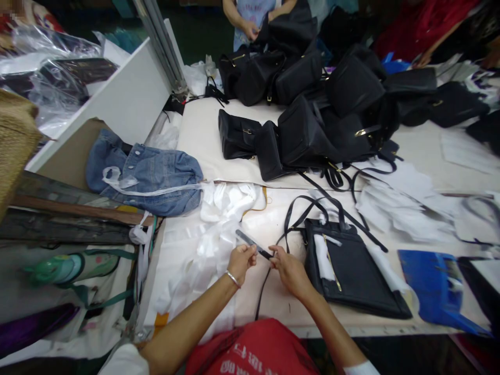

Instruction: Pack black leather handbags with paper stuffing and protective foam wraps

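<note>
My left hand (241, 264) has its fingers closed on a narrow black strap (265, 254). The far end of the strap, beyond my fingers, looks greyish and shiny; I cannot make out what covers it. My right hand (289, 269) pinches the strap's darker part, close to my left fingertips. A thin black cord or strap runs down the table below my right hand. To the right lies a black leather backpack (359, 271), flat, with white wrapping on its front zip and loose straps above it. Thin white plastic or foam sheets (203, 255) are spread left of my hands.
Several black bags (304, 135) are piled at the back. A denim bag (156, 174) rests at the left. White papers (406, 208) and a blue plastic holder (429, 286) are on the right. A green bottle (74, 268) lies lower left. A person's hand (250, 30) is across the table.
</note>
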Demonstrator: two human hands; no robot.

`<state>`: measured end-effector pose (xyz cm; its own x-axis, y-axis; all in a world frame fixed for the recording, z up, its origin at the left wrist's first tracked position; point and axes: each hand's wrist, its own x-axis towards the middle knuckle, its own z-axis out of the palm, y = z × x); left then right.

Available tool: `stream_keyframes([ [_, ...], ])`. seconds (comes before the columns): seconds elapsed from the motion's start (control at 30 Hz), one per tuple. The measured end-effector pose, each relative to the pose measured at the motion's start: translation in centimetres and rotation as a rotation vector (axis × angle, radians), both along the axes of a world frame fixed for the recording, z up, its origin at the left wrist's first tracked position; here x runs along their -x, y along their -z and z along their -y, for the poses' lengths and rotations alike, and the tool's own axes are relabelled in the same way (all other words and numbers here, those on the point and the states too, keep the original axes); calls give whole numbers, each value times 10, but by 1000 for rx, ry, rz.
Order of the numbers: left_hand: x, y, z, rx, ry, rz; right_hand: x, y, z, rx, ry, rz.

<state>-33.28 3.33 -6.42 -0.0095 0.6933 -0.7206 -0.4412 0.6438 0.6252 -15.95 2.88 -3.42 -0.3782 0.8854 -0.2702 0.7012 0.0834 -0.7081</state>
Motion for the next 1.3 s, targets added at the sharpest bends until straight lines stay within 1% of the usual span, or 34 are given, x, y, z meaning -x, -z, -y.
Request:
stream_keyframes([
  [0.1,-7,3,-1,-4,36,4,11,-1,-18,61,-71,-12],
  [0.2,-12,7,-5,-10,66,-3,14,-1,-27,65,-115,16],
  [0.3,-13,8,-11,-15,100,-16,14,3,-27,48,-79,116],
  [0.37,-9,7,-12,-11,159,-11,15,8,-29,39,-53,216],
  [0.43,3,5,-10,-8,230,-22,18,15,-36,9,-37,342],
  [0.47,13,4,-7,-11,255,-48,20,17,-40,-23,-33,409],
  [0.57,55,0,6,-44,271,-192,25,20,-47,-181,-21,538],
  [0.6,70,-1,12,-65,270,-254,28,19,-46,-242,-14,538],
  [0.67,96,0,24,-138,313,-416,38,15,-34,-331,0,482],
  [0.7,105,2,29,-176,348,-494,46,14,-24,-335,-4,434],
  [0.73,111,4,34,-209,383,-559,55,14,-12,-300,-19,378],
  [0.77,115,7,38,-234,412,-604,66,15,1,-223,-45,319],
  [0.83,116,13,42,-243,427,-616,90,23,26,11,-95,216],
  [0.87,114,15,43,-242,421,-605,101,29,37,121,-97,186],
  [0.9,113,17,44,-244,417,-601,112,35,47,200,-80,175],
  [0.93,111,19,44,-248,413,-598,121,41,55,246,-45,182],
  [1.0,110,20,43,-255,406,-594,133,50,65,258,51,221],
  [1.07,111,20,43,-265,402,-591,137,56,71,233,119,242],
  [1.2,112,15,45,-282,392,-607,132,58,72,155,110,253],
  [1.3,111,1,47,-309,393,-655,122,57,66,113,111,255],
])
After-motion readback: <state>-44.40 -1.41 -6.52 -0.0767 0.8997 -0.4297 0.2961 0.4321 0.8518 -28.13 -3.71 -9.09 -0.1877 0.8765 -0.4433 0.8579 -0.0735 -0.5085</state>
